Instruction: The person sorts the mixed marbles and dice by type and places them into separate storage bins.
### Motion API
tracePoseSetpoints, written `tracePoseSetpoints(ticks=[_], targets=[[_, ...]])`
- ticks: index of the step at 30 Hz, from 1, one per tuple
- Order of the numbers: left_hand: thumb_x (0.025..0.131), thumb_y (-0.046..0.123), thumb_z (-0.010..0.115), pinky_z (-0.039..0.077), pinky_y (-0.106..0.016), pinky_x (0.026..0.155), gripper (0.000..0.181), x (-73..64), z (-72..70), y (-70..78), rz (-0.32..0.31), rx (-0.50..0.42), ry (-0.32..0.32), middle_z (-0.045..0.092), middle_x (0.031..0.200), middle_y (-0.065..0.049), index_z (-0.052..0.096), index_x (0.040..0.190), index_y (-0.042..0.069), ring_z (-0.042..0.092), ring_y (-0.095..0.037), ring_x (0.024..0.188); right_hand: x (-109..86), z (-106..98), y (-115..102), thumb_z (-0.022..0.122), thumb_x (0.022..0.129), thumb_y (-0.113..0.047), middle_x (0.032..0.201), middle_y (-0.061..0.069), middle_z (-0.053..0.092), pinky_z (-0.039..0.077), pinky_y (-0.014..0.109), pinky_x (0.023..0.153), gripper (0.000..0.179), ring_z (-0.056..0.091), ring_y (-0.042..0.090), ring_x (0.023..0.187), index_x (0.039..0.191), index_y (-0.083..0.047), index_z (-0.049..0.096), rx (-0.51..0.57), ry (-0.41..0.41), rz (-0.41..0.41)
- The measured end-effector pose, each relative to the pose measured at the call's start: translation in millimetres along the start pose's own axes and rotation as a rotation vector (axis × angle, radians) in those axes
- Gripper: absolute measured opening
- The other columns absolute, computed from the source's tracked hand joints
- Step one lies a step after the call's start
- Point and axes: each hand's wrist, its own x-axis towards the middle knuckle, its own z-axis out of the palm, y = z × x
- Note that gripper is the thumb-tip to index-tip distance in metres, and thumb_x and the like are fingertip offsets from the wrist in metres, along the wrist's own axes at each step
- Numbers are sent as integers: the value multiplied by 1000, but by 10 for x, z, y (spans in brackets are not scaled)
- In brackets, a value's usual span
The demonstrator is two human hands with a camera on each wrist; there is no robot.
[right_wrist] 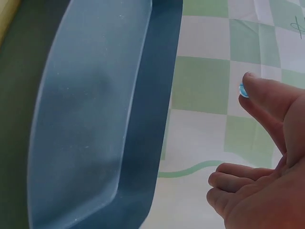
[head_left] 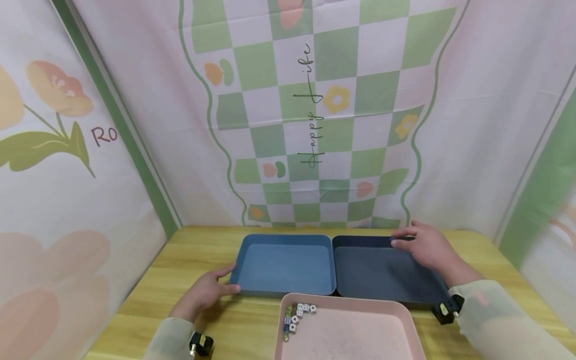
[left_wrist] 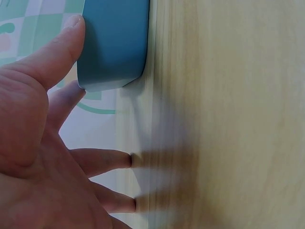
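My right hand (head_left: 429, 247) is above the back right of the dark grey-blue tray (head_left: 387, 270). In the right wrist view, its thumb and index finger pinch a small translucent blue piece (right_wrist: 243, 90), perhaps a bead; its full shape is hidden. My left hand (head_left: 208, 290) touches the left end of the blue tray (head_left: 288, 267) with extended thumb and index finger. The left wrist view shows the other fingers spread apart, off that tray (left_wrist: 114, 47). White dice (head_left: 300, 310) and small coloured pieces (head_left: 286, 337) lie in the back left corner of the pink tray.
The pink tray (head_left: 355, 330) stands in front of the two blue trays, which sit side by side on the wooden table (head_left: 153, 300). A patterned curtain (head_left: 333, 125) hangs behind the table, and another curtain (head_left: 72, 210) hangs at the left.
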Motion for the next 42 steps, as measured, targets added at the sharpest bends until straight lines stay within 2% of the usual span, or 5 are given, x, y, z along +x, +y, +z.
tracePoseSetpoints(ticks=[15,25,42], targets=[[81,38,82,27,-68,106,75,-26,-3,22,8,28,10,44,147,-25,51,148,22,36,-51,134,39,85,101,70,93,-26,141,47,31,31,71,98,34,29,63,129,116,-1,72,-26,22,-2],[82,37,82,28,-67,106,74,-21,1,13,13,22,9,45,147,-25,51,148,22,37,-51,134,45,86,137,64,97,-41,145,46,25,31,73,97,57,28,63,129,134,3,59,-30,42,-4],[82,39,81,28,-66,107,74,2,8,-12,17,22,10,45,148,-24,52,147,22,37,-50,134,41,65,168,64,97,-41,142,45,32,32,72,97,56,32,62,127,131,4,62,-45,56,-6]])
